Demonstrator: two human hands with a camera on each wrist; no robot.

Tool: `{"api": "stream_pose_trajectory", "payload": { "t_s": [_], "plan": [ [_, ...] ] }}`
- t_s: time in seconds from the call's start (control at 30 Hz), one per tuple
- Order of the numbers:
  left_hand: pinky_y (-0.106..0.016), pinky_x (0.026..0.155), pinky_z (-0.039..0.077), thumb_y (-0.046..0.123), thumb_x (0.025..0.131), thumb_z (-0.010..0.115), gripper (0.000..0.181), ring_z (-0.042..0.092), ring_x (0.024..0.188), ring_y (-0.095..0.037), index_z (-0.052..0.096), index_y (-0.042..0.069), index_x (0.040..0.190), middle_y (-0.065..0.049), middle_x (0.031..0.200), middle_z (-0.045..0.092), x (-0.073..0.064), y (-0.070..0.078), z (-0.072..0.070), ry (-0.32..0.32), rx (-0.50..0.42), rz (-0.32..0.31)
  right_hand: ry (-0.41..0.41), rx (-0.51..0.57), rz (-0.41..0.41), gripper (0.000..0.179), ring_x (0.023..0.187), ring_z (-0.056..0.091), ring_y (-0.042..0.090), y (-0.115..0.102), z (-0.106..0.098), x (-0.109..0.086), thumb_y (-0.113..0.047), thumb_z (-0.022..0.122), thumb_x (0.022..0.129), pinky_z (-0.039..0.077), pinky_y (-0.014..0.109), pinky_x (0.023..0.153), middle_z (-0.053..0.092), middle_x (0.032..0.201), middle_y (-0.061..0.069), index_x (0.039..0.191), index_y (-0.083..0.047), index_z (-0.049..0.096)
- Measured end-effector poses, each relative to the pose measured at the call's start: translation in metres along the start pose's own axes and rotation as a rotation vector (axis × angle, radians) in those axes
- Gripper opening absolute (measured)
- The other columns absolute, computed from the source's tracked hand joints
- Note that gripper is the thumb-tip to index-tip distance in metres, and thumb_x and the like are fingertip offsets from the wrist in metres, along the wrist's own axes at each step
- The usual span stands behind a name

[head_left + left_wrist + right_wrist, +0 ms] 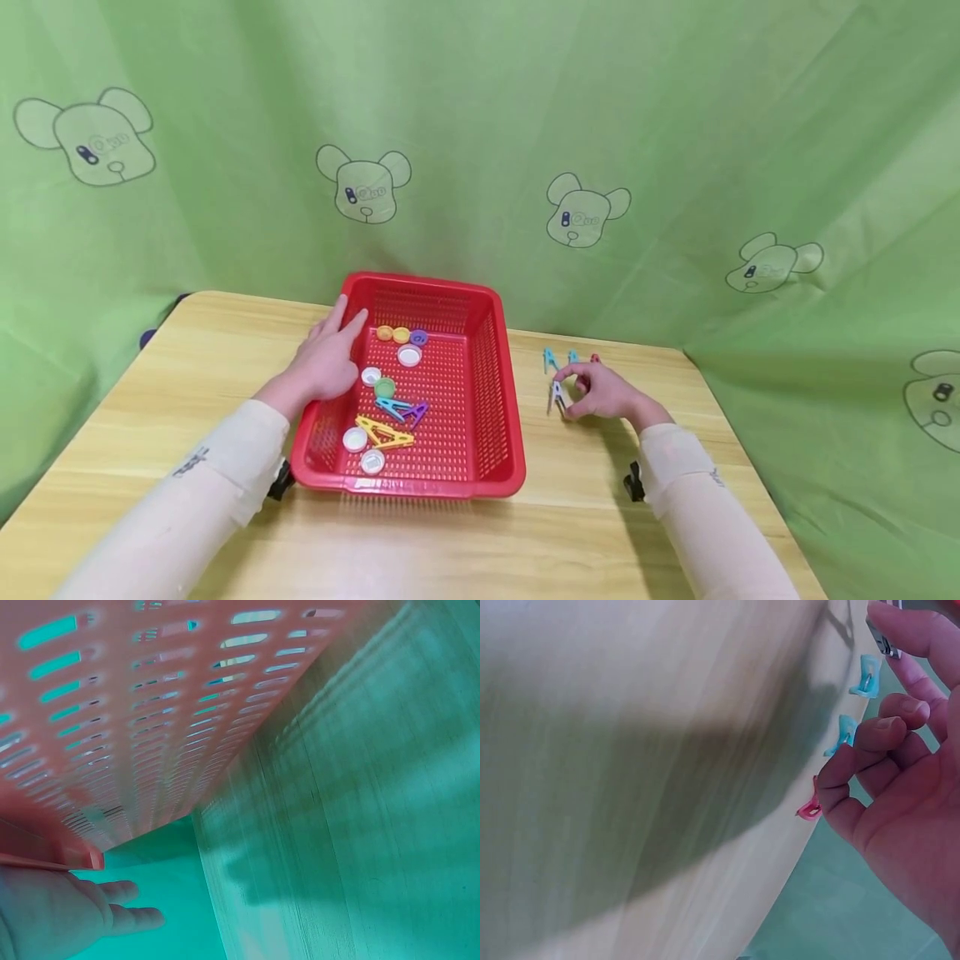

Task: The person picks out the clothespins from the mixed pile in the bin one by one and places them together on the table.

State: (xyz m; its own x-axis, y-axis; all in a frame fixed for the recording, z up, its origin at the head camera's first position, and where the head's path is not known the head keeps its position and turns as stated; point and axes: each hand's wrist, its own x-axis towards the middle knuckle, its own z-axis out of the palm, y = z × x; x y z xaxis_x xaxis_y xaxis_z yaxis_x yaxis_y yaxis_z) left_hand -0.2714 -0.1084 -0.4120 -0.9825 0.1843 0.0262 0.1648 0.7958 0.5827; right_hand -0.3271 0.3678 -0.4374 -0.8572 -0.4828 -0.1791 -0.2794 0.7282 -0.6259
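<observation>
My left hand (326,360) lies over the left rim of a red plastic basket (510,400), its fingers extended. In the left wrist view, the hand (60,915) shows beside the basket's rim with fingers straight. Right of the basket, my right hand (600,392) pinches a pale grey clothespin (556,396) between thumb and index finger, low over the table. The right wrist view shows only part of that clothespin (887,637); the other fingers are curled. Just beyond are a blue clothespin (550,359), a second blue clothespin (573,357) and a red clothespin (596,358).
Inside the basket lie yellow clothespins (384,432), a blue clothespin (391,407), a purple clothespin (416,412) and several bottle caps, among them a green cap (385,387). The wooden table (555,533) ends at a green curtain (480,125) behind.
</observation>
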Motion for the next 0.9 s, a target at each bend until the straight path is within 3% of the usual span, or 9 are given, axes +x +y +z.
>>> {"api": "stream_pose_trajectory", "payload": {
  "t_s": [0.13,0.4,0.7,0.9],
  "plan": [
    [-0.07,0.106,0.028,-0.001,0.087,0.061,0.084,0.01,0.144,-0.051,0.021,0.009,0.16,-0.014,0.166,-0.01,0.0008,0.0005,-0.001,-0.001,0.005,0.005,0.003,-0.008,-0.005,0.055,0.068,0.041,0.019,0.0064,0.0015,0.001,-0.004,0.088,0.07,0.039,0.033,0.064,0.046,0.073,0.007,0.12,-0.007,0.065],
    [-0.068,0.102,0.035,-0.001,0.087,0.062,0.083,0.009,0.145,-0.049,0.024,0.009,0.16,-0.012,0.166,-0.011,-0.0003,0.0001,-0.0007,-0.009,-0.004,-0.005,0.007,-0.021,0.012,0.054,0.067,0.042,0.018,0.0117,0.0067,0.0023,-0.002,0.087,0.071,0.039,0.032,0.065,0.046,0.072,0.006,0.121,-0.006,0.065],
    [-0.069,0.107,0.028,-0.001,0.086,0.061,0.083,0.01,0.144,-0.051,0.022,0.008,0.16,-0.015,0.166,-0.01,0.0003,-0.0002,-0.0028,0.002,0.023,0.009,0.006,-0.01,0.013,0.053,0.066,0.041,0.019,0.0071,0.0075,0.0031,0.002,0.085,0.072,0.039,0.033,0.065,0.046,0.07,0.006,0.121,-0.003,0.063],
    [-0.066,0.1,0.039,-0.001,0.087,0.063,0.085,0.01,0.145,-0.049,0.02,0.009,0.16,-0.013,0.166,-0.009,-0.0012,0.0004,0.0013,0.008,0.001,-0.011,0.012,-0.015,0.033,0.056,0.066,0.043,0.019,0.0102,0.0091,0.0019,0.001,0.085,0.072,0.04,0.033,0.065,0.048,0.071,0.006,0.124,-0.003,0.063]
  ]
}}
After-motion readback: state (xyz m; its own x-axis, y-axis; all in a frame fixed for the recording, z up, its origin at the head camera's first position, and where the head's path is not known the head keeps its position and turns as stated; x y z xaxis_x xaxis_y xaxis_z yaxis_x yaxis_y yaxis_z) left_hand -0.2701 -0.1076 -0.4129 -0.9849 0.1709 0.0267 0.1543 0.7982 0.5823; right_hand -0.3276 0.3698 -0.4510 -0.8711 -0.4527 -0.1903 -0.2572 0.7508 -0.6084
